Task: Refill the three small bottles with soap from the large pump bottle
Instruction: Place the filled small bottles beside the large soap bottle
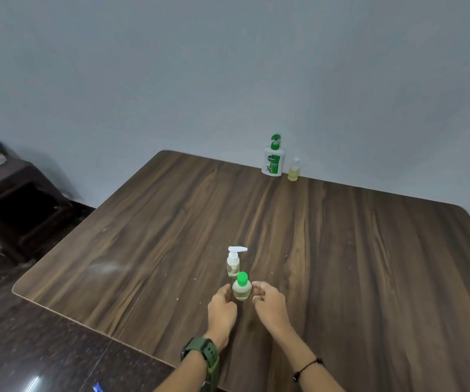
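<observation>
head view | looks forward-down | table (341, 250) near | edges perhaps warped

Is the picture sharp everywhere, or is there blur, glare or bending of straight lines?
Head view: the hands, left hand, and green-capped bottle look slightly soft; a pale glare patch lies on the table; the table's edges bow from the wide lens; the large pump bottle is small but readable.
</observation>
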Action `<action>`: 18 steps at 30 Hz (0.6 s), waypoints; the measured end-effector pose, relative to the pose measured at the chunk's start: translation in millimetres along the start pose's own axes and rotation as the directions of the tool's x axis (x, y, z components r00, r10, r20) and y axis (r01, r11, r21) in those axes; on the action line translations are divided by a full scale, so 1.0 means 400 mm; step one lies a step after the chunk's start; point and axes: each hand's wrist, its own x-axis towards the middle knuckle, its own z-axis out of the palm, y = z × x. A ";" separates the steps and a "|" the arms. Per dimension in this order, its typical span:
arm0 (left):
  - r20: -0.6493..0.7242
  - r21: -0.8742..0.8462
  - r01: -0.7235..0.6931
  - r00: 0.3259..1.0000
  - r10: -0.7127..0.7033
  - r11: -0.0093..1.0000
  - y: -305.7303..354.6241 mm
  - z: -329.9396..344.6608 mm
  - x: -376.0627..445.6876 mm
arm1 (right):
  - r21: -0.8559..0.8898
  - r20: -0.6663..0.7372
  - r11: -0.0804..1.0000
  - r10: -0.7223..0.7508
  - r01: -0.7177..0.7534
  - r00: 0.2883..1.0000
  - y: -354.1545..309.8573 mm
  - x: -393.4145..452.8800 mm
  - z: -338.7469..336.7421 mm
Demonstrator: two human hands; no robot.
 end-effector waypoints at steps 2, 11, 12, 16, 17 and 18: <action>0.017 0.048 -0.030 0.999 0.029 0.998 -0.002 0.006 -0.001 | 0.007 0.010 1.000 -0.002 0.002 1.000 -0.003 0.001 0.013; -0.026 0.155 -0.132 0.990 0.137 0.979 0.038 0.030 0.028 | 0.034 -0.105 0.998 -0.039 0.043 0.994 -0.016 0.031 0.013; -0.022 0.154 -0.153 0.987 0.158 0.976 0.052 0.038 0.031 | 0.043 -0.123 0.998 -0.048 0.053 0.991 -0.019 0.036 0.004; 0.006 0.102 -0.220 0.975 0.221 0.970 0.125 0.084 0.034 | 0.087 -0.251 0.991 -0.078 0.103 0.965 -0.039 0.073 -0.055; 0.019 0.082 -0.242 0.970 0.241 0.967 0.145 0.098 0.038 | 0.093 -0.288 0.989 -0.082 0.113 0.954 -0.047 0.086 -0.075; 0.037 0.059 -0.269 0.963 0.267 0.961 0.169 0.112 0.043 | 0.095 -0.325 0.988 -0.088 0.125 0.941 -0.054 0.101 -0.096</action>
